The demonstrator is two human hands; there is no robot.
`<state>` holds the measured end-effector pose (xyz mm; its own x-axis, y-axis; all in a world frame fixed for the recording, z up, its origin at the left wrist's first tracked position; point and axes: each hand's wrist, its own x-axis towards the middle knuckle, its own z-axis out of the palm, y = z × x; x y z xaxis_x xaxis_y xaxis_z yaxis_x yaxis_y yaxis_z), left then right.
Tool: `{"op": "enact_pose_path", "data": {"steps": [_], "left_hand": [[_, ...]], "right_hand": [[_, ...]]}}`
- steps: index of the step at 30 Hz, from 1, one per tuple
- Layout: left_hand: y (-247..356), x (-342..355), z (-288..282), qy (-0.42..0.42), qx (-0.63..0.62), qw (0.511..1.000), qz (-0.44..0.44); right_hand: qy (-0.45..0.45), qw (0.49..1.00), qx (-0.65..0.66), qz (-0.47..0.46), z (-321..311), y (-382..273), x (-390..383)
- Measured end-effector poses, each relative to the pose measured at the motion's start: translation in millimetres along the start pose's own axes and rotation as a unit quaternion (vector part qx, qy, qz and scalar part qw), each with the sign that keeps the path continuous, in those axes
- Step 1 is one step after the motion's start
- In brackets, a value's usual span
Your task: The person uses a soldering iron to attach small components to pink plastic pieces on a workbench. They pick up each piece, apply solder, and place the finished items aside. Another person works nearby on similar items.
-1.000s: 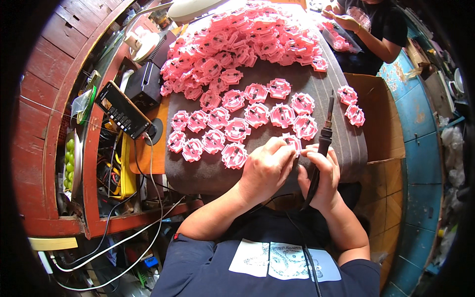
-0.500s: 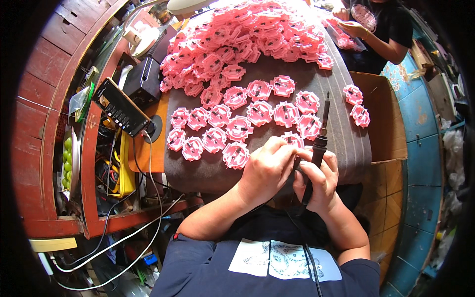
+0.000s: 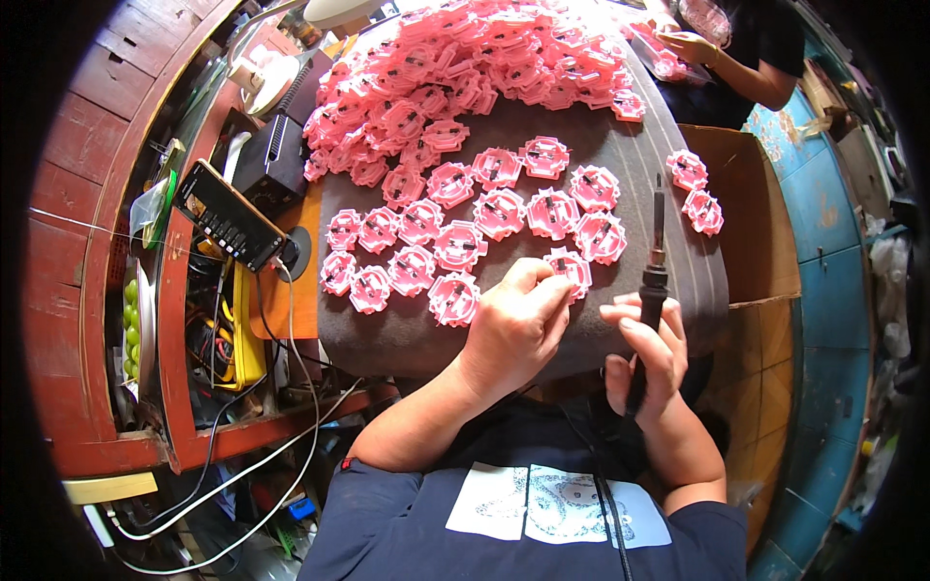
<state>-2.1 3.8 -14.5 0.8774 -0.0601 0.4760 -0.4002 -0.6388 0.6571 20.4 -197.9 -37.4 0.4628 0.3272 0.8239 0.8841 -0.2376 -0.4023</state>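
Left hand (image 3: 518, 315): hovering at the near edge of the tabletop (image 3: 397, 339), fingers bending into a pinch beside the nearest pink plastic piece (image 3: 570, 272); whether they are gripping its edge, cannot tell.

Right hand (image 3: 657, 363): gripping a black-handled soldering iron (image 3: 654, 283) with curled fingers, the thumb standing apart, the metal tip pointing toward the far side.

Nearest piece: lying on the tabletop, flat or nearly so, just beyond the left fingers, showing a dark part at its middle.

Loose pink pieces (image 3: 499, 213): lying in uneven rows to the left and far side. Pink heap (image 3: 465, 68): filling the far end. Two further pieces (image 3: 689, 170) are lying near the right edge.

Handling, as judged: the left fingers should be steadying the piece by its outer rim, leaving the dark middle open; the iron's tip should be approaching from the right, staying clear of skin and pink plastic.

Hidden or doubtful: the left hand is covering its own fingertips and anything small between them; glare is washing out the heap's far side; the frame is cutting off a co-worker (image 3: 760, 73); the iron's cord is blending into the dark shirt (image 3: 387, 523).
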Motion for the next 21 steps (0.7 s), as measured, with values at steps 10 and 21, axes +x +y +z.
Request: {"op": "enact_pose_path", "data": {"steps": [10,21], "left_hand": [[-1.7,-0.9,3.0,0.015,0.009,1.0,0.007],[-3.3,-1.3,4.3,0.026,0.009,0.999,0.022]], "right_hand": [[-0.035,0.999,-0.01,0.028,-39.6,-26.4,-10.5],[-0.067,0.997,0.026,0.008,-31.1,-31.3,-15.9]]}}
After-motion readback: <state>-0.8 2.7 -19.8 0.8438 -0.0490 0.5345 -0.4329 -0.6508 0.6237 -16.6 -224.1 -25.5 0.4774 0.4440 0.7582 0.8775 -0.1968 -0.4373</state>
